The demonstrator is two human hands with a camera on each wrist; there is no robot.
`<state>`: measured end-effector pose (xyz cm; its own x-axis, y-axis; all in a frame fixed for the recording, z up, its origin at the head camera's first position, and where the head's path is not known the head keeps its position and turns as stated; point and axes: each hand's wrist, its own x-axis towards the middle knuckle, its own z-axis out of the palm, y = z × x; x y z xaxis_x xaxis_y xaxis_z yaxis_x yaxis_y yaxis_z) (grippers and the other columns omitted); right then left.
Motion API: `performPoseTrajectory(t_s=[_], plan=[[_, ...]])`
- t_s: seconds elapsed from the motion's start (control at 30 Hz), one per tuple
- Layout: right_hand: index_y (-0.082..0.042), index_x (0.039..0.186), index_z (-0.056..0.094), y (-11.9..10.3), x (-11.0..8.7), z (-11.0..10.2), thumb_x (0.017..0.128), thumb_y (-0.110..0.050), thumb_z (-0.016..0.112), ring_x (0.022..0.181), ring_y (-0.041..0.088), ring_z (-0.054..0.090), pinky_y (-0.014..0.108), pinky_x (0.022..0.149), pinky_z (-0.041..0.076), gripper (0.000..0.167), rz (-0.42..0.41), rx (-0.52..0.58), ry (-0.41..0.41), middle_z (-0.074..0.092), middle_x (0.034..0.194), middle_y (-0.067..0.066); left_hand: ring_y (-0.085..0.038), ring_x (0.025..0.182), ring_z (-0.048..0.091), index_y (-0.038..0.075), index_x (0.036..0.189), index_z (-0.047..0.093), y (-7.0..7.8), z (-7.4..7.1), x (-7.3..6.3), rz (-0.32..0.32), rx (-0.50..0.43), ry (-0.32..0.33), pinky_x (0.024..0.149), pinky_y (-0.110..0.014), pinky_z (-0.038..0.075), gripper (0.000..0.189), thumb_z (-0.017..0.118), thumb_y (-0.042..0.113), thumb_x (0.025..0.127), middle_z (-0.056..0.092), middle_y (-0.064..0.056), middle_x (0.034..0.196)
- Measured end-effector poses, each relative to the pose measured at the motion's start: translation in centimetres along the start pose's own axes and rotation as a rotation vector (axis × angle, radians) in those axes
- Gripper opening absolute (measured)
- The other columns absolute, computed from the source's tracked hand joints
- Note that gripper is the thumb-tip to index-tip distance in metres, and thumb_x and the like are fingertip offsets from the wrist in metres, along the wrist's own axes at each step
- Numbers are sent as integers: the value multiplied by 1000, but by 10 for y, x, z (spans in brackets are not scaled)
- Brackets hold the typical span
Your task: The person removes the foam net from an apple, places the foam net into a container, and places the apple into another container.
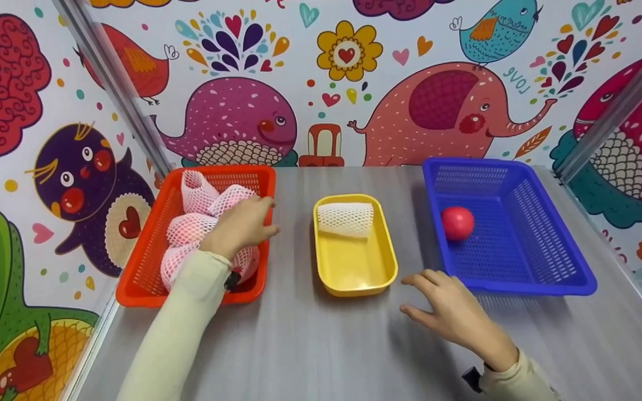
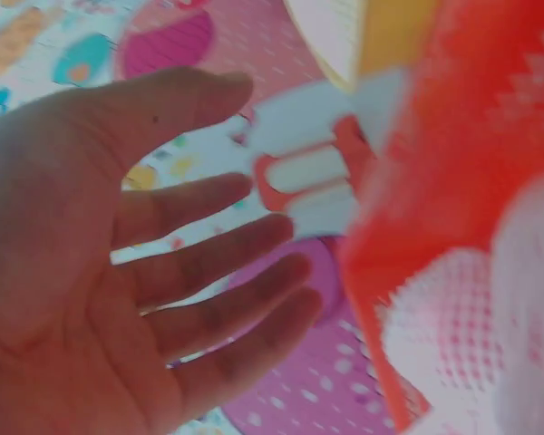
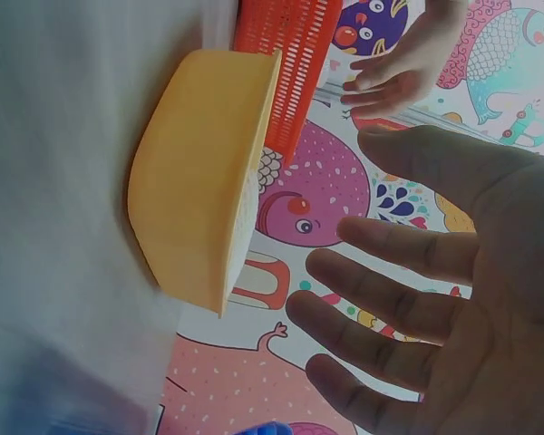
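My left hand hovers open over the red basket, just above the pink foam-net wrapped items piled in it; it holds nothing. The left wrist view shows its spread fingers beside the red basket and a netted item. My right hand hangs open and empty over the table between the yellow tray and the blue basket. A white foam net lies in the yellow tray. A bare red ball sits in the blue basket.
The three containers stand in a row on a grey table enclosed by cartoon-printed walls with metal corner posts. The yellow tray and red basket show in the right wrist view.
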<state>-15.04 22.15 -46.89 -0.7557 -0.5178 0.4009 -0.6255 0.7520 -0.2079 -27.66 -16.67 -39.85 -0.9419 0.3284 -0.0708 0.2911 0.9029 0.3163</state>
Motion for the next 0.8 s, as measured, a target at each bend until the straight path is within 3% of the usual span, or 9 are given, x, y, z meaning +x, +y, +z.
performPoseTrajectory(t_s=[0.23,0.33,0.5,0.8], plan=[[-13,111,70,-4,-1,4,77,-30,87,87,18,62,41,70,51,42,-1,9,-18,66,97,-4,-46,131,40,-7,145,40,-40,1,31,-111,37,59,108,-60,34,73,71,29,90,41,-30,144],[-14,111,70,-4,-3,5,77,-30,86,88,17,62,41,72,51,41,13,17,-26,65,98,-4,-49,129,40,-10,144,37,-52,0,43,-150,44,60,106,-62,35,75,70,29,90,39,-33,143],[-13,111,70,-4,-5,7,78,-30,86,91,17,62,42,74,52,40,28,29,-36,66,100,-5,-49,122,44,-13,140,37,-69,3,60,-207,21,14,104,-63,37,79,76,31,86,43,-34,135],[-14,111,70,-4,-9,12,78,-30,85,90,16,61,42,73,51,40,33,38,-49,66,102,-5,-52,120,44,-15,138,35,-88,19,74,-274,19,-94,104,-65,35,83,79,27,81,43,-39,132]])
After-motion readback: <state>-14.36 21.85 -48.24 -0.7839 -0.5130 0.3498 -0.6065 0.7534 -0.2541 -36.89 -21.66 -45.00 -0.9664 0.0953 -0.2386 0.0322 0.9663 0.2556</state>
